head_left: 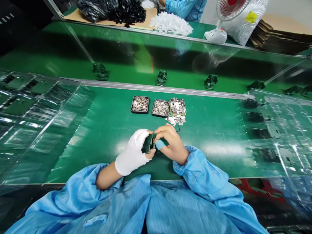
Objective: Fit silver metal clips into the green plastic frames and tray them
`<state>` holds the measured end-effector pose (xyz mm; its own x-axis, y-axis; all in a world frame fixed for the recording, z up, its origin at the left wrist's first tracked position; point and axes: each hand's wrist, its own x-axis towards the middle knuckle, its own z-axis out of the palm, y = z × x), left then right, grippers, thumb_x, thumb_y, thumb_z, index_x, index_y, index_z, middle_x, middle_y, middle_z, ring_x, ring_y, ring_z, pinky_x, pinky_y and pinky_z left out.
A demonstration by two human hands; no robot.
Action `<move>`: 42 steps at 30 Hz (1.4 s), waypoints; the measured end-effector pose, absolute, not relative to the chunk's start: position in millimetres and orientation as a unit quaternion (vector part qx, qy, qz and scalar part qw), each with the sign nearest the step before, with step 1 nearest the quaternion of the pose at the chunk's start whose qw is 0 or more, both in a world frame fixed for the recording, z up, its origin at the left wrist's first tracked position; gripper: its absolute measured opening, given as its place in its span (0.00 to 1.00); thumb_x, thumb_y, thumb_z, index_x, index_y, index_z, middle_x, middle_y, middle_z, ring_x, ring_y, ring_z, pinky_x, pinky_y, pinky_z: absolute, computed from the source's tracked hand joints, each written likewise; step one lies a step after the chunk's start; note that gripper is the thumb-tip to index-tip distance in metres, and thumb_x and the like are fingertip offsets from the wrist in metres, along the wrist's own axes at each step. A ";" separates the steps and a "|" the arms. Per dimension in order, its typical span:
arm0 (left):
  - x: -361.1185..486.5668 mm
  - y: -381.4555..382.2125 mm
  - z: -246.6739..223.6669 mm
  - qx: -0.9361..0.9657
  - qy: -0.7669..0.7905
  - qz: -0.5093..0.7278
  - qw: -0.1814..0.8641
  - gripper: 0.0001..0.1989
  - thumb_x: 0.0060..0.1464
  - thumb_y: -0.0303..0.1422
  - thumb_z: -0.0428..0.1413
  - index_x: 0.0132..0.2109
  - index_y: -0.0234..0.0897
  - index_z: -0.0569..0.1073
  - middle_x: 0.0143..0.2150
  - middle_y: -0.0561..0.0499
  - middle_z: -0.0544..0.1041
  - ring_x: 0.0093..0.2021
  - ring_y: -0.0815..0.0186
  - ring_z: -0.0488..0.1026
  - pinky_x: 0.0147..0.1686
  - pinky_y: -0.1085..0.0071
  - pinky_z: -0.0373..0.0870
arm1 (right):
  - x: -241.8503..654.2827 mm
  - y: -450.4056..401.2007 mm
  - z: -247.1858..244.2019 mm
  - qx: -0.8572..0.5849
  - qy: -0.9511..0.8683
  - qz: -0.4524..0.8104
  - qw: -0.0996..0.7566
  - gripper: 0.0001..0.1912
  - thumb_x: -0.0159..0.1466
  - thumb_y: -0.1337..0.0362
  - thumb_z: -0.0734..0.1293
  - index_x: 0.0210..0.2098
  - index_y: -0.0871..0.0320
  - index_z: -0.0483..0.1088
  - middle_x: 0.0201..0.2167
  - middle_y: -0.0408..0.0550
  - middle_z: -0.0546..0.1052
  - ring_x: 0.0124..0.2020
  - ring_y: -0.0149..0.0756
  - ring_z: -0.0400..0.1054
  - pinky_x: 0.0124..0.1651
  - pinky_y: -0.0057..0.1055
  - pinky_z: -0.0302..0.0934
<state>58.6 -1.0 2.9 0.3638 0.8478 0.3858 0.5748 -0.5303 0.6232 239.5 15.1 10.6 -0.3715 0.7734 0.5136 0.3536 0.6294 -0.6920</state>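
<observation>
My left hand (133,152), in a white glove with bare fingertips, grips a small dark green part (148,143) that looks like a plastic housing or circuit assembly. On its right side my right hand (172,143) has its thumb and fingers pinched together; a blue band wraps the thumb. Whether a tiny piece sits in that pinch is hidden. Beyond the hands stand a left tray (140,112), a middle tray (160,115) and a right tray (185,110) of small shiny metal pieces. A pile of flat silvery pieces (175,120) lies before the right tray.
Clear plastic blister trays lie at left (53,113) and right (280,130), some pockets holding green parts. Past a metal rail (146,87), similar green assemblies (161,77) sit spaced along a green surface. A shelf beyond carries white pieces (172,24), a fan (215,35) and cardboard (280,35); a co-worker's blue sleeve (182,8) shows.
</observation>
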 end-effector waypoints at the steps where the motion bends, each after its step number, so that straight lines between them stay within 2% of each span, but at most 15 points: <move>1: 59.1 -1.4 2.7 0.805 0.442 0.348 0.190 0.22 0.55 0.44 0.51 0.51 0.35 0.63 0.46 0.42 0.69 0.46 0.57 0.69 0.47 0.59 0.69 | 239.2 14.8 10.6 -0.358 -0.793 0.241 0.431 0.03 0.62 0.69 0.62 0.33 0.54 0.66 0.39 0.47 0.75 0.42 0.34 0.69 0.60 0.44 0.51; 16: 58.3 -1.0 2.6 0.817 0.448 0.319 0.171 0.22 0.54 0.45 0.51 0.50 0.35 0.63 0.46 0.42 0.70 0.46 0.55 0.69 0.46 0.58 0.69 | 239.3 13.8 10.8 -0.387 -0.792 0.265 0.391 0.05 0.62 0.69 0.60 0.34 0.53 0.65 0.40 0.47 0.74 0.44 0.36 0.68 0.62 0.45 0.47; 22: 57.2 -1.5 2.0 0.829 0.451 0.309 0.119 0.22 0.52 0.42 0.53 0.50 0.33 0.65 0.45 0.40 0.71 0.45 0.53 0.70 0.45 0.56 0.69 | 238.4 12.8 11.1 -0.394 -0.793 0.259 0.386 0.04 0.61 0.70 0.60 0.33 0.54 0.64 0.40 0.47 0.73 0.45 0.36 0.67 0.62 0.45 0.46; 27: 55.0 -0.4 3.6 0.816 0.438 0.313 0.212 0.21 0.53 0.42 0.51 0.51 0.36 0.64 0.46 0.43 0.71 0.45 0.56 0.71 0.45 0.59 0.70 | 236.6 12.4 11.2 -0.404 -0.788 0.275 0.375 0.05 0.62 0.70 0.59 0.34 0.54 0.64 0.40 0.47 0.73 0.45 0.36 0.67 0.62 0.45 0.46; 34: 63.5 5.0 5.2 0.808 0.460 0.323 0.176 0.14 0.58 0.31 0.47 0.51 0.36 0.66 0.52 0.42 0.72 0.55 0.57 0.68 0.55 0.58 0.65 | 233.8 11.5 9.4 -0.422 -0.762 0.277 0.407 0.05 0.60 0.70 0.62 0.34 0.54 0.64 0.38 0.47 0.73 0.43 0.37 0.66 0.58 0.43 0.54; 42: 60.7 9.6 8.5 0.831 0.455 0.307 0.094 0.10 0.56 0.31 0.48 0.44 0.35 0.70 0.42 0.44 0.76 0.44 0.57 0.73 0.45 0.60 0.69 | 231.9 8.2 9.3 -0.418 -0.776 0.276 0.383 0.04 0.61 0.69 0.61 0.34 0.53 0.63 0.36 0.45 0.74 0.42 0.36 0.68 0.61 0.44 0.51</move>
<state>60.7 9.6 8.5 0.3972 0.8141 0.4236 0.6987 -0.5675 0.4356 231.9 8.2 9.3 -0.3564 0.8606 0.3638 0.4384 0.4978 -0.7483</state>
